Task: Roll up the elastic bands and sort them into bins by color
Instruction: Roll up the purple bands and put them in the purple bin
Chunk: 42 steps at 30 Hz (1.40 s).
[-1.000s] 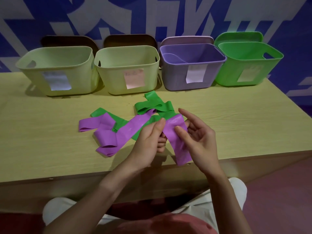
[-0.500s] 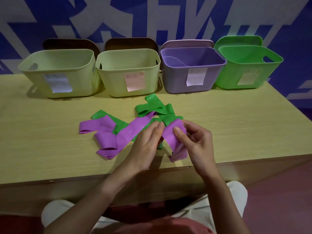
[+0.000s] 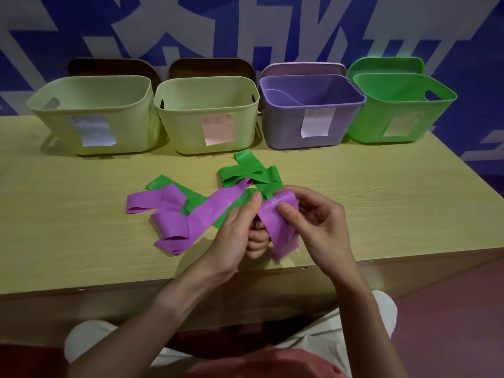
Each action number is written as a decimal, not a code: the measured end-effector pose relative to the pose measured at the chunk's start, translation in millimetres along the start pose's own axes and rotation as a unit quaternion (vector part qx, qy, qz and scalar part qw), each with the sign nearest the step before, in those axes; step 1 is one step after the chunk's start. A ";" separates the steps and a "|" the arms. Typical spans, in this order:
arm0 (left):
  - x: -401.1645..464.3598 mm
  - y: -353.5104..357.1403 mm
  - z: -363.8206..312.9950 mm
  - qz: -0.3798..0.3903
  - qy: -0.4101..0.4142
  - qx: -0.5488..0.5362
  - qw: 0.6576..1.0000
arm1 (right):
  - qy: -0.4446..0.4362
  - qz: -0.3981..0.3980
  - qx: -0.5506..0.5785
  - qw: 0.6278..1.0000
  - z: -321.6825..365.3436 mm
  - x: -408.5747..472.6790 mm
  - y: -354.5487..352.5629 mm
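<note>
Both hands hold one purple elastic band [image 3: 281, 227] above the table's front edge. My left hand [image 3: 234, 236] pinches its upper part with thumb on top; my right hand [image 3: 313, 222] curls over the band's folded top, and the loose tail hangs down between them. More purple bands [image 3: 174, 222] and green bands [image 3: 245, 174] lie tangled on the table just left of and behind my hands. At the back stand a purple bin [image 3: 286, 132] and a green bin [image 3: 368, 126].
Two pale yellow-green bins [image 3: 54, 126] [image 3: 185, 132] stand at the back left, each with a paper label. Lids lean against the wall behind the bins. The wooden table [image 3: 381, 208] ends near my knees, with the front edge right under my hands.
The hanging tail of the purple band has grown shorter as my hands fold it over. My right hand has closed further over the band's top.
</note>
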<state>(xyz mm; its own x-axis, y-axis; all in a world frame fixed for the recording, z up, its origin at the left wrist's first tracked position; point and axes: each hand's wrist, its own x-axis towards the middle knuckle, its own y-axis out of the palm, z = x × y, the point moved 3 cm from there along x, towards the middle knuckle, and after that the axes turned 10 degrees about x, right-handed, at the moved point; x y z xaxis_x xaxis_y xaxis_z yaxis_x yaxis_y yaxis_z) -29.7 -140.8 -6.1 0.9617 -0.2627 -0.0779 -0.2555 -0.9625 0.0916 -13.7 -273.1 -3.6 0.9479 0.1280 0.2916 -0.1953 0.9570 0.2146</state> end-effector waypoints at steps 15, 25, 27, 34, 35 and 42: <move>2.2 -7.6 4.2 -0.100 0.145 0.319 0.931 | 0.007 0.008 -0.013 1.000 -7.7 -5.0 -3.3; 4.2 -4.8 3.0 0.042 -0.037 -0.014 0.998 | -0.045 0.012 -0.075 0.996 4.5 -0.3 -0.4; 4.1 -7.8 2.6 -0.025 0.008 0.109 0.994 | -0.035 0.004 -0.077 0.996 1.3 -2.0 -1.1; 2.9 -14.4 5.8 -0.106 0.177 0.413 0.887 | 0.004 -0.006 -0.047 0.999 -8.1 0.0 0.4; 3.4 -14.8 5.8 -0.112 0.179 0.418 0.884 | 0.006 0.000 -0.046 0.999 -8.7 -0.9 0.7; 1.8 -11.8 1.6 -0.016 0.008 0.021 1.000 | 0.005 0.020 -0.033 0.999 -3.2 -1.3 -3.6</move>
<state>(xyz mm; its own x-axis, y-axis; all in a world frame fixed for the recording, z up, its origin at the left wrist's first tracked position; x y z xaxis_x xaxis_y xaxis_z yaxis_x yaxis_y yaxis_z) -25.2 -130.1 -8.9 0.9710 -0.2305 -0.0635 -0.2277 -0.9725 0.0482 -13.4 -275.8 -7.8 0.9423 0.1696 0.2885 -0.2171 0.9659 0.1414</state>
